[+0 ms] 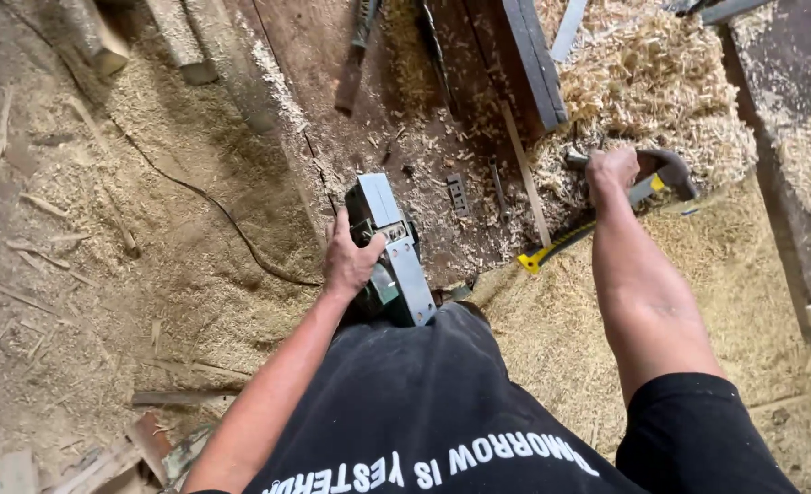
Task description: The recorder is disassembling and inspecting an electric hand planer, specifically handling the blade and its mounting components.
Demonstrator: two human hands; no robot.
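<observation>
My left hand (351, 256) grips an electric hand planer (394, 247) with a grey metal sole turned upward, held low in front of my black shirt. A thin black cord (213, 206) runs from it across the sawdust to the left. My right hand (611, 172) reaches forward and closes on a dark curved tool handle (666, 169) lying in wood shavings. A hammer with a black and yellow grip (556, 247) lies just beneath my right forearm.
A dark wooden plank (351, 110) runs up the middle with small metal bits on it. Another dark board (534, 59) lies across it. A heap of shavings (653, 82) fills the upper right. Wood offcuts (103, 41) lie at top left, scraps (140, 444) at bottom left.
</observation>
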